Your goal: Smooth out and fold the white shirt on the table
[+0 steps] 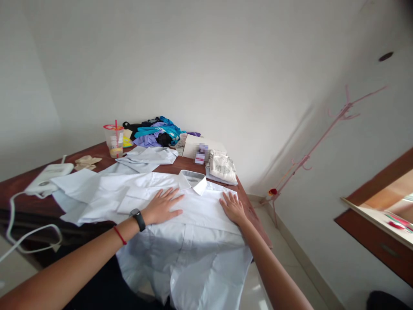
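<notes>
A white collared shirt (pixel 206 211) lies spread over the dark wooden table (pixel 254 215), its collar toward the back and its lower part hanging over the front edge. My left hand (pixel 162 206) rests flat on the shirt, left of the collar, fingers spread. On the right side of the shirt, near the table's right edge, my right hand (pixel 232 207) lies flat with its fingers apart. A sleeve is folded across the shirt beside my left hand. More white cloth (pixel 146 157) is bunched behind it.
A plastic cup with a straw (pixel 115 141) stands at the back left, near piled coloured clothes (pixel 161 131). Folded clothes (pixel 222 165) lie at the back right. A white corded device (pixel 50 178) sits at left. A pink coat rack (pixel 303 161) leans right.
</notes>
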Available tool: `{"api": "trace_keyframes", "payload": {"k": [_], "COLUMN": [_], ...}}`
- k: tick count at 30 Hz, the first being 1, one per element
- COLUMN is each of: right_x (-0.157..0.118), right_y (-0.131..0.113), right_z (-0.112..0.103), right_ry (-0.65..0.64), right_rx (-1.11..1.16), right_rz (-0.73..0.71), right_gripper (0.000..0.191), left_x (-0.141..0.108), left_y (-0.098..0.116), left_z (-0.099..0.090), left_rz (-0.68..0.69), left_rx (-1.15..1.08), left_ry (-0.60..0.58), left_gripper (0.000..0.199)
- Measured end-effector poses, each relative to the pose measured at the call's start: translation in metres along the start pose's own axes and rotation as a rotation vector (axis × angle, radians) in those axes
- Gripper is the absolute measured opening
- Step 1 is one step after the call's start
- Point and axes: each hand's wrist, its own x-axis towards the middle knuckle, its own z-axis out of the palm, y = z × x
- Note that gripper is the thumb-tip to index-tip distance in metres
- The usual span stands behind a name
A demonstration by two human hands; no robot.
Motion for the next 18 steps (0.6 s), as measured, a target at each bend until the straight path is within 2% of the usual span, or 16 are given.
{"api": "trace_keyframes", "payload": {"k": [5,9,11,15,18], "right_x": [0.002,-0.001,-0.002,-0.003,-0.002], "right_y": [-0.003,-0.006,-0.006,-0.005,-0.003], "right_z": [-0.001,-0.004,-0.005,-0.005,-0.004], "right_ry": [-0.009,-0.015,-0.021,-0.012,0.0], "right_rx": [-0.03,-0.046,-0.031,0.01,0.02], "right_rz": [0.023,0.033,0.036,0.03,0.024], "right_gripper": [0.07,0.071,0.071,0.07,0.069], "left_x": [-0.013,-0.014,-0.013,-0.013,-0.014], "left_y": [-0.011,-0.011,-0.01,-0.011,-0.012], "left_z": [-0.006,-0.003,-0.002,-0.001,-0.002], "left_rz": [-0.135,-0.277,-0.327,-0.313,-0.294], "left_rx": [0.044,0.058,0.075,0.078,0.058], "left_ry": [0.088,0.194,0.211,0.184,0.218], "left_gripper": [0.067,0.067,0.069,0.068,0.064]}}
